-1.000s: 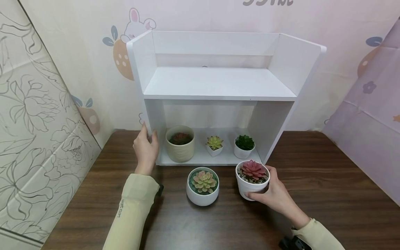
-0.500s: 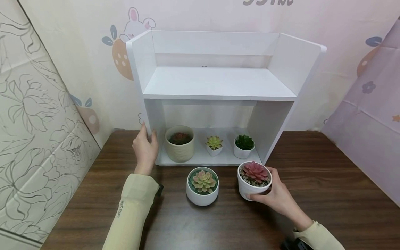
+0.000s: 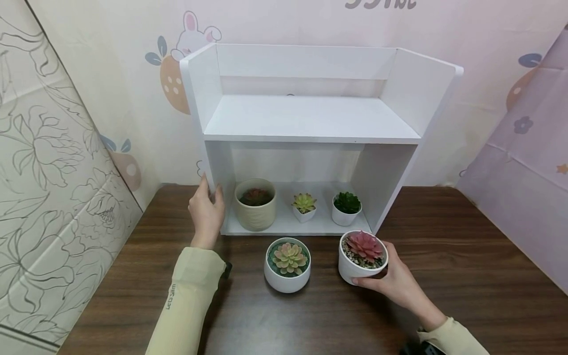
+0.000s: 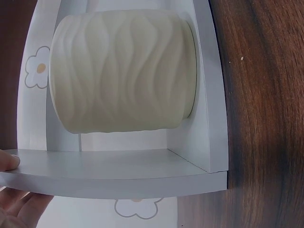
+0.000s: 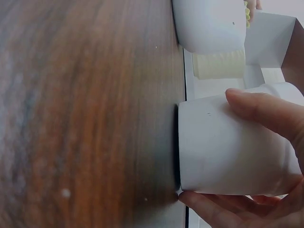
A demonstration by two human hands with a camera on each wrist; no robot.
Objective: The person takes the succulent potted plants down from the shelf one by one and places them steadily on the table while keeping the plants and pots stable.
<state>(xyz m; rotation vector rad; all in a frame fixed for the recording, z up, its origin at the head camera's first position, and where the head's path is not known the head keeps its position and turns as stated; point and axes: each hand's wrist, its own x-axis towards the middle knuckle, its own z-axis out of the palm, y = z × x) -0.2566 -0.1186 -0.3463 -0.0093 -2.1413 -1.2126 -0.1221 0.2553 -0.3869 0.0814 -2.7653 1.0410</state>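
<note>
My left hand pinches the left side panel of the white shelf, thumb inside and fingers outside; the left wrist view shows the thumb on the panel. My right hand grips a white pot with a red succulent, just in front of the shelf's right end. In the right wrist view, thumb and fingers lie on either side of this pot, its base at the table surface. Left of it on the table stands a round white pot with a pale pink-green succulent.
The lower shelf level holds a cream ribbed pot at left, a small white pot with a yellow-green succulent, and a white pot with a dark green plant at right. The brown wooden table extends on both sides; patterned walls stand behind.
The right hand and the red succulent's pot have shifted slightly right and toward the person. The left hand keeps its hold on the panel.
</note>
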